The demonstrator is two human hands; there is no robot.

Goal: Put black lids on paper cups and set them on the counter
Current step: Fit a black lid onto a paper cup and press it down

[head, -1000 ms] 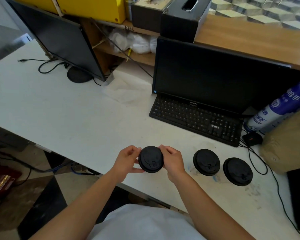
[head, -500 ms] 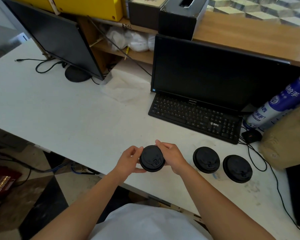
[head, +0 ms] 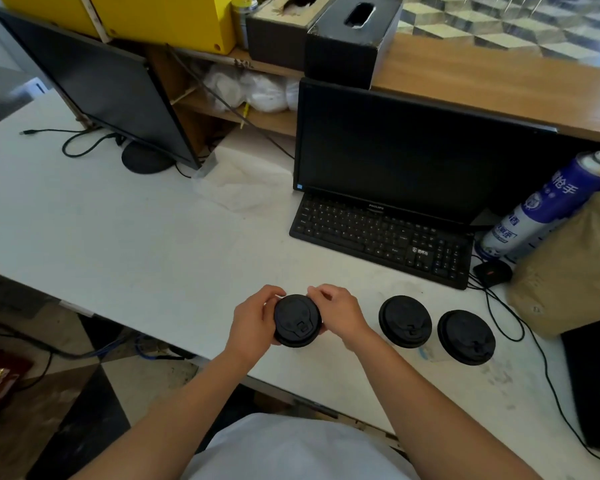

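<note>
Both hands, left point(head: 253, 320) and right point(head: 340, 315), stay pinched around the black lid point(head: 297, 320) near the table's point(head: 136, 237) front edge, fingers barely shifted since a second ago. Seating probably continues; two capped cups point(head: 405, 321) point(head: 466, 337) stand rightward.

"PHILIPS" on monitor point(head: 409, 157) bezel, spray can point(head: 548, 206) lettering unreadable
</note>
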